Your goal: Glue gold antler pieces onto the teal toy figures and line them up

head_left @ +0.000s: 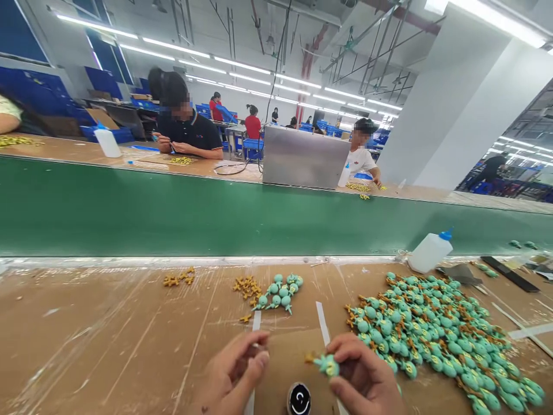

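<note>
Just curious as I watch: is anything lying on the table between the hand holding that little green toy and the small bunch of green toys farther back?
Nothing visible: only bare table separates right hand, green toy and small bunch.

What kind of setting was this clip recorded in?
Most likely a toy assembly line in a factory: a long green conveyor belt runs between workbenches, a big heap of identical teal toy figures lies on the near bench, and other workers sit opposite handling small parts.

The brown surface (108, 346) looks like cardboard under glossy, scuffed clear tape, the conveyor belt (173, 210) matt green, the box (305, 157) brushed metal, the squeeze bottle (427, 252) translucent plastic, the teal figures (432, 340) smooth plastic.
</note>
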The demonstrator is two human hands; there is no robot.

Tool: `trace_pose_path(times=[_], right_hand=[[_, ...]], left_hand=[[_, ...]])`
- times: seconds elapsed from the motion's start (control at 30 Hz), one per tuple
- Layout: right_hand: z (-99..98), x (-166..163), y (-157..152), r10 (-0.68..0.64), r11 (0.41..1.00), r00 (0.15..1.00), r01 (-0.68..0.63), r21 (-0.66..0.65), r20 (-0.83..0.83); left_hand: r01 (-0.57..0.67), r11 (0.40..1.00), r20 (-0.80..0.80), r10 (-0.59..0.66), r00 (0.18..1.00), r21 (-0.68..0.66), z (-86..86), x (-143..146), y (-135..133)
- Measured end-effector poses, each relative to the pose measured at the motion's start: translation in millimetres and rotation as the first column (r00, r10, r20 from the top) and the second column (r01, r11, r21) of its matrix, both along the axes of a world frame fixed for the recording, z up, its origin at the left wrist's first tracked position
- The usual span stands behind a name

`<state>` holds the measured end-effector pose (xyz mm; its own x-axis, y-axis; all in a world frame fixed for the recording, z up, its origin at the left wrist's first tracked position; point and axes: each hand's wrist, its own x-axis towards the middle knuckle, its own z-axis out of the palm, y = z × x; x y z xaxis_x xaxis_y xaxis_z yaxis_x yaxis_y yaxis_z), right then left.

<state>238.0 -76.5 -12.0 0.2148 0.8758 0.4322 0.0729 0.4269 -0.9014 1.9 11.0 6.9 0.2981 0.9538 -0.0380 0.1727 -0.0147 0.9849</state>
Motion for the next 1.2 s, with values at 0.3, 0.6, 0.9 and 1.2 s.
trace_pose_path(times=[0.3, 0.6, 0.9, 1.2], right_hand=[[-10.1, 118, -53, -0.32, 0.889, 0.74, 0.451, -0.083, 0.592], [-25.4, 128, -55, -0.317, 0.919, 0.437, 0.362, 0.158, 0.842], [-4.8, 113, -46, -0.338, 0.919, 0.442, 0.346, 0.19, 0.831], [49.8, -14, 72, 0.099, 0.965, 0.595, 0.139, -0.224, 0.797]], left_hand=[[0.289, 0.743, -0.607, 0.193, 0.771, 0.603, -25.3, -29, 71], [0.376, 0.688, -0.628, 0.149, 0.764, 0.621, -32.7, -29, 63], [0.41, 0.725, -0.653, 0.073, 0.754, 0.554, -28.1, -23, 55], [0.386, 0.766, -0.629, 0.031, 0.777, 0.514, -26.0, -24, 50]])
